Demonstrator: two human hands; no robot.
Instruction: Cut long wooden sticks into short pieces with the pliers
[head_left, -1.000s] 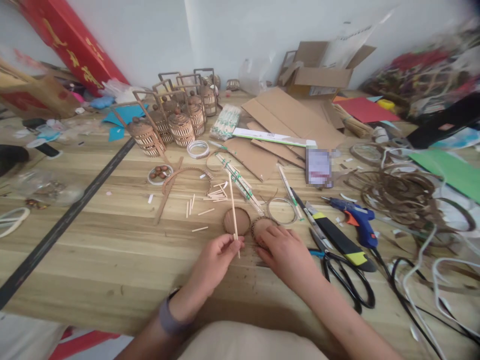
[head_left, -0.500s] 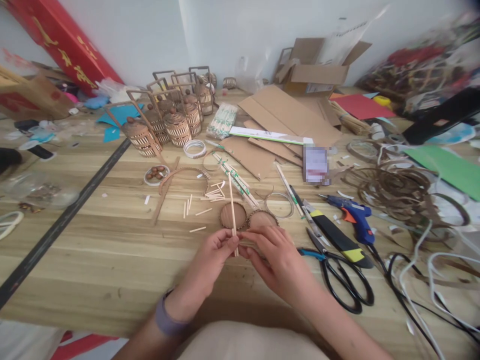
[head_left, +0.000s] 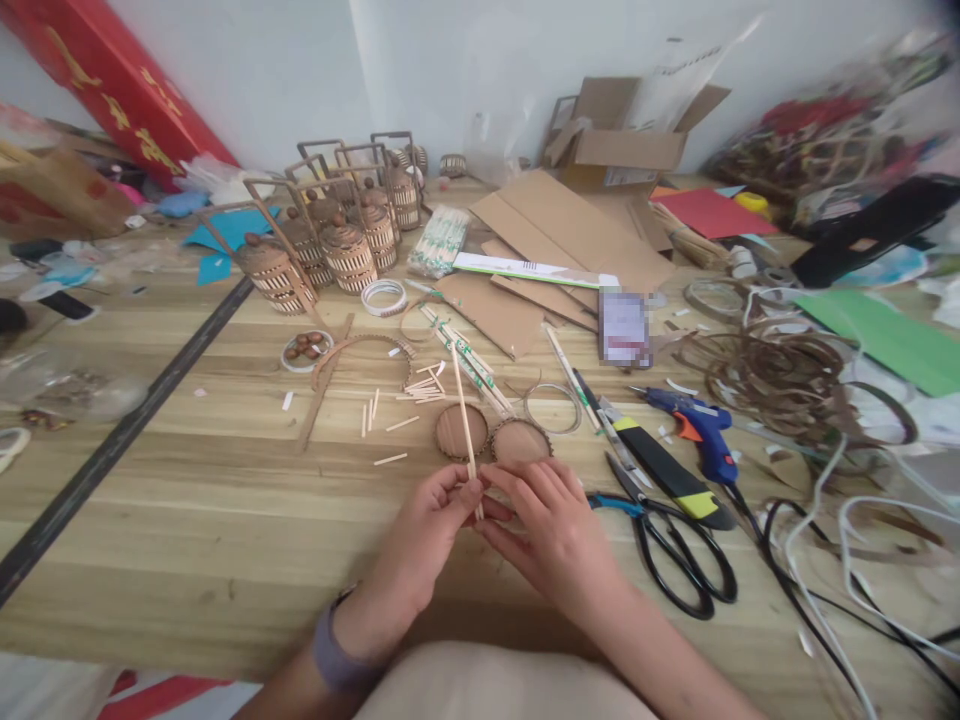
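Note:
A slim wooden chopstick (head_left: 463, 402) stands up from the fingertips of my left hand (head_left: 426, 535), which pinches it near its lower end, with what looks like a short stick piece alongside. My right hand (head_left: 559, 525) is closed, its fingertips meeting the left ones by the stick's lower end; what they grip is hidden. Just beyond lie two round brown trays with ridged rims, the left one (head_left: 450, 433) and the right one (head_left: 520, 441), partly covered by my right hand. Short cut sticks (head_left: 424, 386) lie scattered to the left.
Scissors (head_left: 679, 545), a black-and-yellow handled saw (head_left: 664, 465) and a blue glue gun (head_left: 701, 425) lie right. Wrapped chopsticks (head_left: 469, 360) lie ahead. Lidded slatted baskets (head_left: 349, 255) with tall handles stand back left. Coiled brown strips (head_left: 772, 365) and cables spread right.
The view has shifted slightly. The chopstick leans a little more to the left, and both hands are still together at its lower end.

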